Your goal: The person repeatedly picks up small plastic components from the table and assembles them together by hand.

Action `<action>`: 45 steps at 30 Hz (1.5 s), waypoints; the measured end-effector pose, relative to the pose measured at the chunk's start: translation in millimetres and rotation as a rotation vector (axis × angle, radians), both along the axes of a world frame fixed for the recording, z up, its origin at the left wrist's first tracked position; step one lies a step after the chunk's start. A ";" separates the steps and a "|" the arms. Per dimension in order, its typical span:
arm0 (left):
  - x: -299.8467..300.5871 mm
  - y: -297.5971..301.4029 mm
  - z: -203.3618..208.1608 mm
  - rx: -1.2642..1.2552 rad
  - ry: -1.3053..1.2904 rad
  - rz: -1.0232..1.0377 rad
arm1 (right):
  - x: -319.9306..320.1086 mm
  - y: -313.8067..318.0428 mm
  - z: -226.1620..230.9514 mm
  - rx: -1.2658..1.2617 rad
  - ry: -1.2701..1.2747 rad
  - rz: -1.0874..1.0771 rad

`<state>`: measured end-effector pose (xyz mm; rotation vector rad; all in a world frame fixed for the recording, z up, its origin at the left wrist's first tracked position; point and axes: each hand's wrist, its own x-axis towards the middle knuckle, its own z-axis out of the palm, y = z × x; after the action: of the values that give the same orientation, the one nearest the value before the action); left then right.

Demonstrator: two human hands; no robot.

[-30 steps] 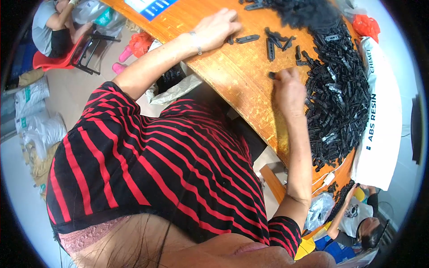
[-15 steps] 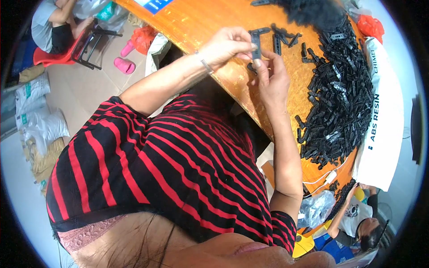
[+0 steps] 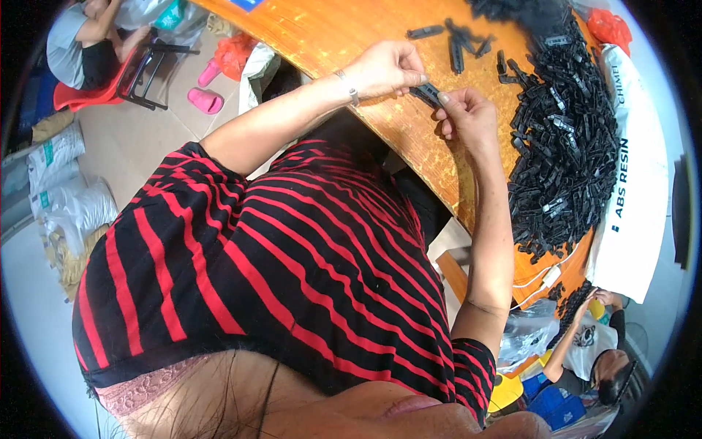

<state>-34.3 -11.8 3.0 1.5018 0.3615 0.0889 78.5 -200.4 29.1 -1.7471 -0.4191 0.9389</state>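
- The orange tabletop (image 3: pixel 344 33) carries everything I'm working with, running from my left across to the right rim of the view.
- A large heap of black plastic clips (image 3: pixel 563 146) covers its right side, next to a white printed sack (image 3: pixel 636 197); the heap lies to the right of my right hand, near it but not touching.
- A few loose clips (image 3: pixel 457 44) lie apart from the heap, on the tabletop just past my hands.
- My left hand (image 3: pixel 384 69) is closed, fingertips pinched on one end of a single black clip (image 3: pixel 428 93).
- My right hand (image 3: pixel 468 117) is closed too, thumb and fingers gripping the other end of that same piece.
- The clip hangs between both hands, above the near edge of the tabletop, not resting on it.
- Its long axis slants from my left hand's fingertips, down and right, to my right hand's; each hand sits at one end, so neither is nearer than the other.
- I judge that any pull or twist would run along that slant.
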 end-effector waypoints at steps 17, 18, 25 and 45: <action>3.4 -11.8 -3.1 0.537 0.164 0.061 | -0.1 6.8 -2.3 -0.248 -0.166 0.083; 2.8 -12.5 0.4 0.532 0.168 0.062 | -0.3 7.0 -3.7 -0.250 -0.174 0.089; 0.1 -14.6 0.3 0.772 0.053 0.065 | 2.3 11.9 -3.3 -0.293 -0.216 0.140; -12.0 -12.1 -4.9 0.811 -0.141 0.004 | 11.3 -3.8 -12.1 -0.103 0.031 0.048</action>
<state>-46.4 -23.8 -1.9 2.2784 0.2173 0.3768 89.8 -204.3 17.0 -1.8202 -0.4000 1.0361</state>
